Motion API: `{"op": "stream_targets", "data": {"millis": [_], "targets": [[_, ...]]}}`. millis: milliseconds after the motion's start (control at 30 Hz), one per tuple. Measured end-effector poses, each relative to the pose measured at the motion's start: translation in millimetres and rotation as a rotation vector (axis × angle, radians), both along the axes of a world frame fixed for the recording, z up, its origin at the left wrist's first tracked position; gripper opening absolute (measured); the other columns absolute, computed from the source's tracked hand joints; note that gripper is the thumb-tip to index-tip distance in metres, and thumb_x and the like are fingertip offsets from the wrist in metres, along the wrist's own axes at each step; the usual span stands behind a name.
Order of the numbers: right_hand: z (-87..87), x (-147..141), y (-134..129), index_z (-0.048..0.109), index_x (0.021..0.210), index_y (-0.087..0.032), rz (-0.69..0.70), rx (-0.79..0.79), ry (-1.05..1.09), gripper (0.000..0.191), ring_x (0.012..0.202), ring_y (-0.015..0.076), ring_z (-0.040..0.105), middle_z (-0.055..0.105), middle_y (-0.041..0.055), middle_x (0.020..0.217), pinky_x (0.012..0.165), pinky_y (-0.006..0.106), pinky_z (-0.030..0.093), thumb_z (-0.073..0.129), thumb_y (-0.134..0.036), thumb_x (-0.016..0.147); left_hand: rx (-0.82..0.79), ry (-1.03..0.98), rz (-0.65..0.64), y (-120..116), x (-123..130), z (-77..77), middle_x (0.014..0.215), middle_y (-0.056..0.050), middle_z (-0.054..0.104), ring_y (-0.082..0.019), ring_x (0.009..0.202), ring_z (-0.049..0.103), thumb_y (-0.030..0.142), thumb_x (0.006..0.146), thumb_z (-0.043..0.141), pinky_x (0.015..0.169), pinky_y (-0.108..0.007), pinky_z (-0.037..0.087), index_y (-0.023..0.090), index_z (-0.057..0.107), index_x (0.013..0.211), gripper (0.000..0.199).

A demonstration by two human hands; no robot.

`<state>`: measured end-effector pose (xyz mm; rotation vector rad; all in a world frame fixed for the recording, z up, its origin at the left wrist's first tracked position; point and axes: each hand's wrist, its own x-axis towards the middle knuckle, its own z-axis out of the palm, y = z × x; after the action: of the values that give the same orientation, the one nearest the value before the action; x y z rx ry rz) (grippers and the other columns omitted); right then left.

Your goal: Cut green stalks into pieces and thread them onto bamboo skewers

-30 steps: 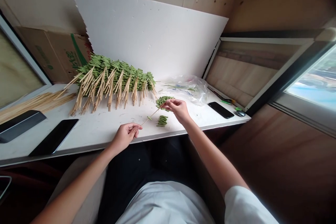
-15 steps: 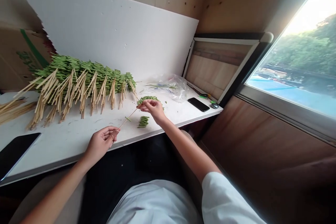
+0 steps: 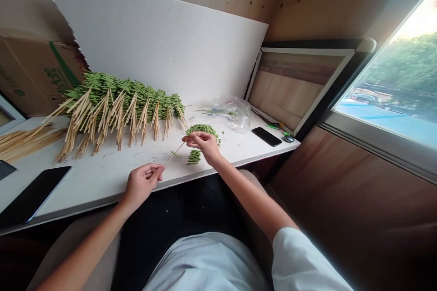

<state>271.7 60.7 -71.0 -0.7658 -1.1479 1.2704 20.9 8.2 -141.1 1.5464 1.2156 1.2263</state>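
Note:
A thin wooden skewer (image 3: 168,160) runs slantwise between my two hands, with one short piece of green bean (image 3: 174,153) threaded across it. My left hand (image 3: 145,181) pinches its lower end near the table's front edge. At the upper end, the fingers of my right hand (image 3: 204,144) are closed on the skewer. A neat row of cut green pieces (image 3: 194,157) lies just below my right hand, and a loose heap of them (image 3: 205,130) sits right behind it. To the left is a big stack of filled skewers (image 3: 116,100), their bare sticks pointing towards me.
Bare skewers (image 3: 30,141) lie at the far left, behind a large black phone (image 3: 37,195). A clear plastic bag (image 3: 239,116), a smaller phone (image 3: 266,136) and scissors (image 3: 278,126) are on the right. A white board (image 3: 164,45) stands behind the white table (image 3: 102,177).
The view has turned slightly left, so everything appears shifted to the right. Both hands still hold the skewer, and the bean piece stays near its middle.

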Motion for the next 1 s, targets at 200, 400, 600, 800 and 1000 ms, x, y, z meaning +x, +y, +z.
{"op": "stream_targets", "data": {"millis": [200, 400, 600, 800, 1000], "targets": [[-14.8, -21, -7, 0.078, 0.086, -0.016, 0.077, -0.024, -0.025, 0.046, 0.104, 0.027, 0.08, 0.083, 0.012, 0.097, 0.098, 0.041, 0.064, 0.09, -0.058, 0.074, -0.013, -0.041, -0.002, 3, 0, 1.0, 0.064, -0.002, 0.064, -0.009, 0.046, 0.049, 0.056, 0.089, 0.078, 0.042, -0.02, 0.037, 0.013, 0.076, 0.093, 0.044], [-33.1, -34, -11, 0.079, 0.087, -0.018, 0.097, -0.024, -0.076, 0.048, 0.104, 0.0292, 0.08, 0.082, 0.0086, 0.091, 0.099, 0.045, 0.064, 0.093, -0.06, 0.069, 0.003, -0.072, -0.019, 2, 2, 4.0, 0.062, -0.003, 0.065, -0.009, 0.045, 0.049, 0.058, 0.087, 0.08, 0.041, -0.021, 0.037, 0.013, 0.076, 0.089, 0.046], [-30.6, -31, -4, 0.082, 0.092, -0.018, 0.067, 0.023, -0.222, 0.047, 0.095, 0.0258, 0.079, 0.083, 0.0092, 0.096, 0.092, 0.042, 0.065, 0.085, -0.063, 0.079, -0.018, -0.093, -0.029, 3, 1, 6.7, 0.064, -0.002, 0.065, -0.008, 0.042, 0.049, 0.059, 0.089, 0.078, 0.042, -0.021, 0.039, 0.012, 0.075, 0.093, 0.047], [-13.6, 25, 24, 0.086, 0.1, -0.023, -0.047, 0.341, -0.806, 0.03, 0.093, 0.027, 0.076, 0.084, 0.0108, 0.105, 0.089, 0.043, 0.059, 0.071, -0.048, 0.096, -0.029, -0.126, -0.044, 4, -1, 10.2, 0.065, 0.0, 0.064, -0.009, 0.043, 0.053, 0.057, 0.09, 0.078, 0.045, -0.023, 0.044, 0.013, 0.073, 0.094, 0.045], [-18.3, 56, 35, 0.087, 0.09, -0.024, -0.036, 0.432, -1.171, 0.008, 0.088, 0.027, 0.073, 0.083, 0.0092, 0.091, 0.106, 0.048, 0.05, 0.08, -0.023, 0.088, -0.031, -0.123, -0.05, 4, -1, 12.0, 0.064, 0.0, 0.064, -0.009, 0.042, 0.052, 0.058, 0.09, 0.077, 0.045, -0.024, 0.043, 0.014, 0.072, 0.092, 0.045]]}}
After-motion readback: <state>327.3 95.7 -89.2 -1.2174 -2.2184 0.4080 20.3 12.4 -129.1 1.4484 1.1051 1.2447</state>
